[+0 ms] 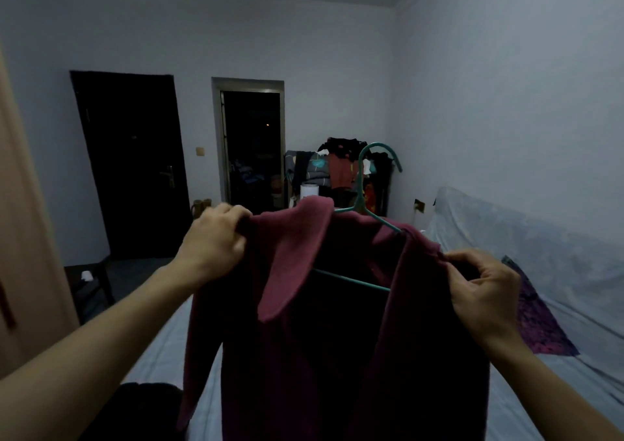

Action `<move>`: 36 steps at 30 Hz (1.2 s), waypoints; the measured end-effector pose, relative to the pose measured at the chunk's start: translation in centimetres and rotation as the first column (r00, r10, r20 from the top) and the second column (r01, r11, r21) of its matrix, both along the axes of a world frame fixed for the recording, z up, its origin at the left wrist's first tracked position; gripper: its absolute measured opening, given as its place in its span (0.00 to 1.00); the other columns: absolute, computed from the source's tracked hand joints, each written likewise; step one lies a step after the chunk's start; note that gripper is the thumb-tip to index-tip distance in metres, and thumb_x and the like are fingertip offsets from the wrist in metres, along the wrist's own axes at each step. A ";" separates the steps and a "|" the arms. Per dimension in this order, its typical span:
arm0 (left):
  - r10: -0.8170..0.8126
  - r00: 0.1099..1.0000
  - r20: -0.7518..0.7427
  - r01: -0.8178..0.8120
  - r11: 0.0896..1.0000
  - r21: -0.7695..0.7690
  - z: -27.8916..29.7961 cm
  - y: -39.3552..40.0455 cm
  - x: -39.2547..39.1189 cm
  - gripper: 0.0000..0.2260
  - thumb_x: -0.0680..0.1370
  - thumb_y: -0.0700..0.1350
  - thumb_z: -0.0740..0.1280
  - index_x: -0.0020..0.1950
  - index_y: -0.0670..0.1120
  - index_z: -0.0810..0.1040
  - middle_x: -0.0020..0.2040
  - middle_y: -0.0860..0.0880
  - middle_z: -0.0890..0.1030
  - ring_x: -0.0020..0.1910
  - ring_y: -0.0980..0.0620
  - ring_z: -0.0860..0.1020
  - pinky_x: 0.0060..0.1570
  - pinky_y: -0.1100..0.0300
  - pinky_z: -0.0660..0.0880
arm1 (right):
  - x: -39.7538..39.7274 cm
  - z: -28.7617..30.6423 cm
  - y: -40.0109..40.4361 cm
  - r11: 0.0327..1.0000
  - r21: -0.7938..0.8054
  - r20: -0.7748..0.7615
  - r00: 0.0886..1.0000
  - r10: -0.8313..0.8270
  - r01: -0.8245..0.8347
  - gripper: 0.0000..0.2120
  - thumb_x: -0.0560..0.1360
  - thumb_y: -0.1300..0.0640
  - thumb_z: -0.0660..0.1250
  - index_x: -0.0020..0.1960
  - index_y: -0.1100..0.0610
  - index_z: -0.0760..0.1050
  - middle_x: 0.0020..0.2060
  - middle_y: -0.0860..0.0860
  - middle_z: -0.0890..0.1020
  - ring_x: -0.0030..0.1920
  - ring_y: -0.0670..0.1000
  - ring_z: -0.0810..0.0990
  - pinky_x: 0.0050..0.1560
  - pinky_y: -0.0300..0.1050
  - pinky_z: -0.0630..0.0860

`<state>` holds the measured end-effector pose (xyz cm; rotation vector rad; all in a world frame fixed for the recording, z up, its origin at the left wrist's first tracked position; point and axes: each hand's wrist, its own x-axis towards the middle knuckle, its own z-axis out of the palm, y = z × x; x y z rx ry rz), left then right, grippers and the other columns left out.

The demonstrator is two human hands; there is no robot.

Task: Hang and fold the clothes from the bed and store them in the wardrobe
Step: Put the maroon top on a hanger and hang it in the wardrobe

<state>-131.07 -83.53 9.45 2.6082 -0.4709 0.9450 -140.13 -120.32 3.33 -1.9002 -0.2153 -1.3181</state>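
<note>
Above the bed (506,383), I hold the maroon top (337,356) at chest height on its hanger (366,204), long axis running nine to three o'clock. My left hand (212,241) clenches the nine o'clock shoulder; my right hand (483,292) pinches the three o'clock one, both equally near.

Garment (297,265): plain maroon on the outer face, near black on the inside; no pattern seen. Hanger (366,184): teal green throughout. Bed sheet (557,271): pale blue-grey, plain. Cloth (537,319) lying on the sheet: purple with a darker mottled print, details unclear in the dim light. Walls (506,86): pale grey-white. Door (131,167): very dark, almost black. Wardrobe panel (20,238): light tan. Clothes pile (337,167) in the corner: mixed black, rust red, grey and white.
</note>
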 end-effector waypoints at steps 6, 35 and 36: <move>-0.223 0.975 0.017 0.223 0.975 -0.010 -1.5 2.7 1.4 0.08 0.80 0.42 0.67 0.57 0.47 0.84 0.50 0.52 0.77 0.48 0.53 0.78 0.49 0.54 0.79 | -0.2 -0.2 -0.1 0.999 -0.053 -0.024 1.000 -0.007 0.006 0.05 0.70 0.68 0.75 0.42 0.60 0.83 0.37 0.49 0.82 0.39 0.44 0.80 0.36 0.29 0.73; -0.327 0.915 0.238 0.312 0.945 0.101 -2.6 -2.8 -4.5 0.09 0.79 0.43 0.68 0.55 0.42 0.84 0.50 0.46 0.80 0.49 0.49 0.76 0.48 0.54 0.77 | -1.6 -1.4 0.7 0.999 -0.035 -0.048 0.998 0.039 -0.041 0.10 0.69 0.67 0.75 0.41 0.52 0.82 0.37 0.44 0.83 0.37 0.43 0.81 0.35 0.32 0.75; -0.331 0.924 0.194 0.327 0.944 0.052 -2.1 -2.3 -4.3 0.08 0.79 0.45 0.67 0.52 0.43 0.85 0.49 0.48 0.81 0.48 0.51 0.77 0.48 0.55 0.77 | -1.6 -1.3 0.5 0.999 -0.035 -0.046 0.998 0.039 -0.041 0.10 0.69 0.67 0.75 0.42 0.53 0.82 0.37 0.45 0.83 0.37 0.43 0.81 0.35 0.32 0.75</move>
